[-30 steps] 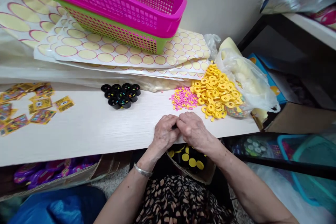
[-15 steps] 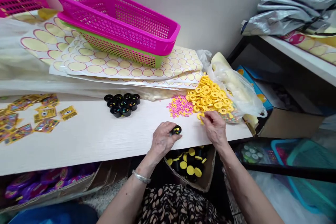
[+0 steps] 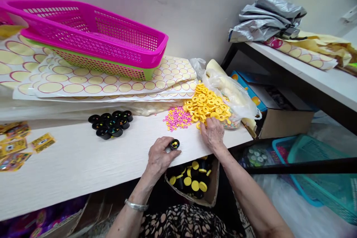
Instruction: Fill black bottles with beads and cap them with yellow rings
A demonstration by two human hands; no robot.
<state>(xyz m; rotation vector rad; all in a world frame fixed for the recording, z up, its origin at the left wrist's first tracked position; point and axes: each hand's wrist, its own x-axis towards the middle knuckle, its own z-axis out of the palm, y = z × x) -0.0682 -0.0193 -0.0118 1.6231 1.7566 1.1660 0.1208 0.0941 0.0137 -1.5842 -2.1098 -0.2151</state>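
My left hand (image 3: 161, 155) holds a small round black cup (image 3: 174, 144) upright between thumb and fingers, near the table's front edge. Small yellow and other coloured bits show inside it. My right hand (image 3: 213, 132) reaches into the front edge of a heap of yellow rings (image 3: 206, 101), fingers bent down and close together; whatever lies under the fingertips is hidden. Left of that heap, touching it, spreads a patch of pink and yellow beads (image 3: 177, 118). Several more black cups (image 3: 111, 122) stand grouped on the table, with coloured bits in them.
Yellow printed packets (image 3: 43, 142) lie at the left. Stacked pink and green baskets (image 3: 145, 57) rest on sheets of round stickers (image 3: 100, 88) along the wall. A plastic bag (image 3: 237, 95) lies beside the rings. Below the table edge is a carton (image 3: 213, 193) of yellow-lidded black tubs.
The camera view has turned to the right, so the table's things appear further left. My right hand has moved slightly forward into the ring heap. My left hand keeps hold of the cup.
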